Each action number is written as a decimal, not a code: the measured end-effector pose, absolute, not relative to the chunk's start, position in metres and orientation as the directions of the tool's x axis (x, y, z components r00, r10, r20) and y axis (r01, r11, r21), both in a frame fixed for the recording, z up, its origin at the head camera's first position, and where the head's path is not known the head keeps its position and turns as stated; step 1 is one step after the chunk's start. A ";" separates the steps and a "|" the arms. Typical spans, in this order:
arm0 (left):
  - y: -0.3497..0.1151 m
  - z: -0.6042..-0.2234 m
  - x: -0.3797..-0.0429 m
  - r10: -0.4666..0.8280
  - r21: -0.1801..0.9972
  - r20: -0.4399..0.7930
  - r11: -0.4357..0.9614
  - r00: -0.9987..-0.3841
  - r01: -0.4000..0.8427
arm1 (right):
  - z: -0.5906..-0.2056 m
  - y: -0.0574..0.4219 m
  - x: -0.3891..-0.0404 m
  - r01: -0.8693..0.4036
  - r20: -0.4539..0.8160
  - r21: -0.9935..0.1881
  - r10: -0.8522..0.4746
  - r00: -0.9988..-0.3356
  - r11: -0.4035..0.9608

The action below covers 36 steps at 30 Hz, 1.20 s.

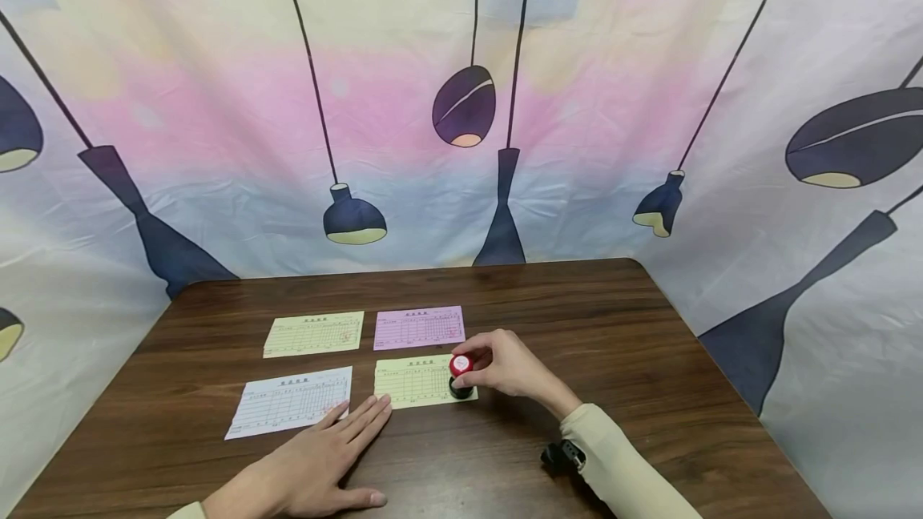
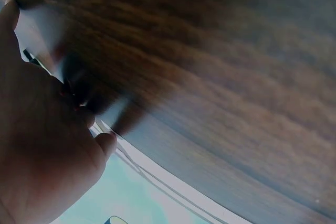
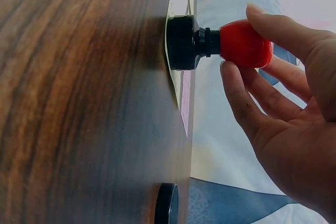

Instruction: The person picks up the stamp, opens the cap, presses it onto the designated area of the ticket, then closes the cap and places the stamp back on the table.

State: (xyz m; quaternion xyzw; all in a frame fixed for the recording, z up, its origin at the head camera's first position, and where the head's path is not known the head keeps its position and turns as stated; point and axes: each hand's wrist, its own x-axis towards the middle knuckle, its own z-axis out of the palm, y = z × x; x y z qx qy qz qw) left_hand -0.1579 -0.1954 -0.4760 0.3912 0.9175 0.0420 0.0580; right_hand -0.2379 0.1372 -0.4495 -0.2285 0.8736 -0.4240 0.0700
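Note:
My right hand (image 1: 510, 364) pinches the red handle of a stamp (image 3: 247, 44) between thumb and fingers. The stamp's round black base (image 3: 181, 43) stands upright on the right end of the front yellow form (image 1: 411, 384). Palm down on the table, my left hand (image 1: 317, 459) has its fingers straight, with the fingertips at that form's lower left corner. They also overlap the right edge of a white form (image 1: 288, 403). The left wrist view shows the left hand (image 2: 52, 145) close over the wood, partly dark and blurred.
Behind these lie another yellow form (image 1: 310, 335) and a pink form (image 1: 414, 328), each with a faint red mark at its right. A round black cap (image 3: 167, 205) sits on the brown wooden table (image 1: 577, 303). A curtain printed with lamps (image 1: 356, 219) hangs behind.

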 end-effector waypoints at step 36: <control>-0.192 -0.469 -0.159 0.718 0.131 -0.122 0.696 -0.686 0.706 | -0.429 0.127 -0.241 -0.453 0.039 -0.585 -0.535 -0.844 0.673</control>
